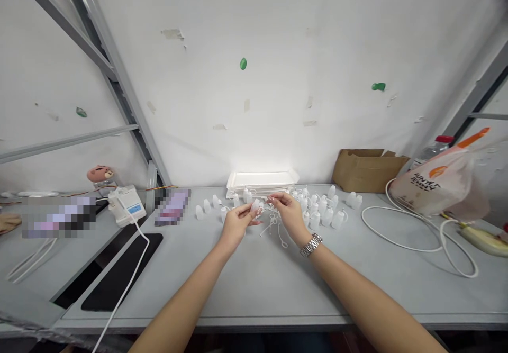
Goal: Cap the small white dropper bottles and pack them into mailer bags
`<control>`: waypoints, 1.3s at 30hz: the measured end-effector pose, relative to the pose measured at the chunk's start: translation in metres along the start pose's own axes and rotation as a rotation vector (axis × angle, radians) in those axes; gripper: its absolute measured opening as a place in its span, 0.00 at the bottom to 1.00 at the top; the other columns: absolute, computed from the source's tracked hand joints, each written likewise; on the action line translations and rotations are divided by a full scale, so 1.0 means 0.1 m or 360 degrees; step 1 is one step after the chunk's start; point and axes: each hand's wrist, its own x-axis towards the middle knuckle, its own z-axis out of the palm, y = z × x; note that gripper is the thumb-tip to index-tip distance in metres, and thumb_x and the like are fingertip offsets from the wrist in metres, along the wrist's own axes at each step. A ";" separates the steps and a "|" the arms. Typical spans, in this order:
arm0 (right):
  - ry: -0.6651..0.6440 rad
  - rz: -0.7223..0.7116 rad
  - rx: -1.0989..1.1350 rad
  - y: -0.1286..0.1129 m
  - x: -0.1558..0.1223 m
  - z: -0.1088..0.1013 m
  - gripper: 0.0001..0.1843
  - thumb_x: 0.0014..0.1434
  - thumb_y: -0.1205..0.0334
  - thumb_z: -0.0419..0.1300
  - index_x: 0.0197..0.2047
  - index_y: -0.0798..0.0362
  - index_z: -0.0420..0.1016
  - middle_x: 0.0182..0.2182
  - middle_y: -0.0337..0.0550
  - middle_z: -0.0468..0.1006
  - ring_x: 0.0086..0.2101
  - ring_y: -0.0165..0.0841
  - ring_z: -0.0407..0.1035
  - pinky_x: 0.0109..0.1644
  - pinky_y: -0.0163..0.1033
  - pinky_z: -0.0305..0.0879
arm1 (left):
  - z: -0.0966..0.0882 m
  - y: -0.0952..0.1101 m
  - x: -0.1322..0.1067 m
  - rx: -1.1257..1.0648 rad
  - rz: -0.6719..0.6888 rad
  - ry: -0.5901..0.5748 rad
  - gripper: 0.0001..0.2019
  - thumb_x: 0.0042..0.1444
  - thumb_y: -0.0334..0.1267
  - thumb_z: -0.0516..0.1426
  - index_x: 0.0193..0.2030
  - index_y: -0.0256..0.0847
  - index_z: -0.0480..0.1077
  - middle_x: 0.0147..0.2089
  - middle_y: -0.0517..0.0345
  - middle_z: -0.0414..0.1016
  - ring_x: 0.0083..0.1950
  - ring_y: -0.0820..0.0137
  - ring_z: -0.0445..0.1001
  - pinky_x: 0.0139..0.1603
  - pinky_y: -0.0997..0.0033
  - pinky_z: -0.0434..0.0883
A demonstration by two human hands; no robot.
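My left hand [238, 223] is closed, gripping a small translucent white cap-like piece [256, 204] between thumb and fingers. Just beside it, my right hand [286, 210] pinches a small white part whose kind I cannot make out. Under and between the hands lies a tangle of thin white looped cords [274, 220]. To the right stand several small white bottle-shaped pieces [327, 216], some with a cord loop attached. Several plain white caps [207, 206] are spread out to the left.
Stacked white trays [262, 179] sit against the wall, with a cardboard box [367, 170] to their right. A plastic bag [436, 183] and a white cable [400, 244] occupy the right side. On the left are a phone [172, 206], a black mat [123, 273], a white power strip [126, 206] and another person's hand [8, 222].
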 end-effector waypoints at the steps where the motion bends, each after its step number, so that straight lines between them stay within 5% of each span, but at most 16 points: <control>1: -0.0011 0.0015 0.0029 -0.02 0.00 0.00 0.09 0.44 0.58 0.65 0.28 0.53 0.73 0.27 0.41 0.77 0.32 0.34 0.71 0.40 0.41 0.64 | 0.00 -0.02 0.01 0.0013 0.0011 0.0016 0.20 0.36 0.41 0.66 0.38 0.35 0.75 0.35 0.55 0.78 0.39 0.64 0.75 0.39 0.61 0.75; 12: -0.0227 0.0023 -0.0006 -0.08 -0.09 0.06 0.10 0.44 0.55 0.65 0.26 0.53 0.74 0.25 0.40 0.76 0.29 0.32 0.68 0.37 0.39 0.63 | -0.02 -0.09 0.06 0.0061 0.0102 0.0053 0.21 0.34 0.40 0.66 0.38 0.34 0.75 0.35 0.52 0.77 0.38 0.64 0.74 0.37 0.61 0.75; 18: -0.0274 -0.0004 -0.0108 -0.09 -0.09 0.04 0.09 0.47 0.56 0.62 0.27 0.53 0.75 0.26 0.41 0.76 0.30 0.33 0.69 0.37 0.40 0.63 | -0.02 -0.05 0.02 0.0136 0.0168 0.0077 0.25 0.37 0.38 0.66 0.46 0.40 0.73 0.33 0.59 0.70 0.37 0.70 0.71 0.36 0.64 0.76; 27: -0.0423 -0.0038 -0.0199 -0.14 -0.07 0.01 0.12 0.50 0.53 0.60 0.29 0.54 0.75 0.27 0.42 0.76 0.31 0.33 0.69 0.37 0.39 0.63 | -0.03 -0.07 0.02 0.0217 0.0333 0.0033 0.17 0.43 0.40 0.63 0.42 0.40 0.74 0.43 0.52 0.71 0.43 0.65 0.71 0.35 0.66 0.76; 39: -0.0307 0.0128 -0.0203 -0.14 -0.10 0.05 0.14 0.47 0.51 0.62 0.31 0.53 0.78 0.22 0.38 0.72 0.23 0.28 0.61 0.28 0.35 0.57 | 0.01 -0.11 -0.02 0.0363 0.0364 0.0125 0.22 0.44 0.35 0.62 0.48 0.43 0.65 0.31 0.61 0.67 0.36 0.69 0.72 0.34 0.68 0.75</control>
